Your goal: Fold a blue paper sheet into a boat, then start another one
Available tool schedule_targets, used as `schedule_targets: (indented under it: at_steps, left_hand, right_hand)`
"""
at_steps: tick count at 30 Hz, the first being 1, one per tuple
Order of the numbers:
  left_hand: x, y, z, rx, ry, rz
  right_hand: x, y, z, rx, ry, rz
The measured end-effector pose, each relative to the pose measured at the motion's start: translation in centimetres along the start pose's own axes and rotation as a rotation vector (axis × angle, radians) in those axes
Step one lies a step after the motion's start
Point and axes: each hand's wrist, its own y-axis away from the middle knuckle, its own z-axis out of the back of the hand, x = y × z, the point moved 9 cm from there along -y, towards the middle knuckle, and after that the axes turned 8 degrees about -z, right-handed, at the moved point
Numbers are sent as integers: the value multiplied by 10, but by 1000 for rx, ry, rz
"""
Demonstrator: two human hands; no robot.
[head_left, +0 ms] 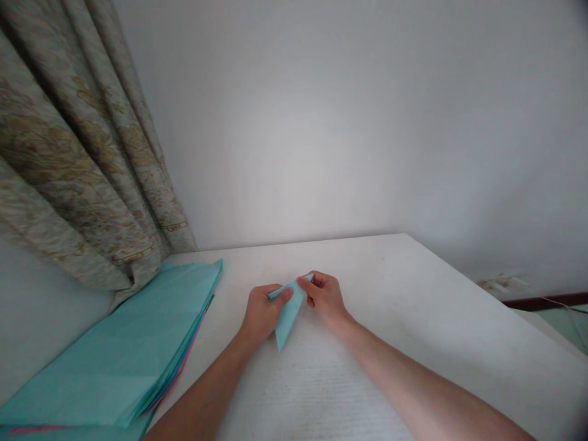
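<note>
A small folded piece of light blue paper (pixel 288 315), narrowing to a point toward me, is held just above a white table (pixel 413 306). My left hand (pixel 261 312) pinches its upper left edge, fingers curled. My right hand (pixel 325 297) pinches its upper right corner between thumb and fingertips. Both forearms reach in from the bottom of the view.
A stack of large turquoise paper sheets (pixel 133 349), with pink and green edges showing underneath, lies on the table's left side. A patterned curtain (pixel 78 159) hangs at the left. A white wall rises behind. A power strip (pixel 500 283) lies beyond the table's right edge.
</note>
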Motion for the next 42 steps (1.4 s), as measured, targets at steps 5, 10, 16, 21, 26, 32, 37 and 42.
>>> schedule_targets:
  at_steps: [5, 10, 16, 21, 26, 32, 37, 42]
  left_hand:
    - [-4, 1, 0, -25, 12, 7]
    - [-4, 1, 2, -31, -16, 6]
    - [1, 1, -6, 32, 42, -22]
    - [0, 0, -4, -2, 7, -56]
    - [-8, 1, -7, 55, -29, -115]
    - [-19, 3, -5, 41, -79, -174]
    - [-21, 4, 5, -30, -108, -181]
    - [-17, 0, 11, -68, -128, -140]
  right_hand:
    - [3, 1, 3, -26, -42, 23]
    - [6, 2, 7, -67, -28, 44]
    - [2, 2, -8, 77, 76, 28]
    - [0, 2, -6, 38, 8, -3]
    - [-1, 5, -12, 95, 18, -38]
    - [0, 6, -11, 75, -24, -42]
    - [-1, 0, 7, -65, -130, -37]
    - [0, -2, 18, -165, -200, -46]
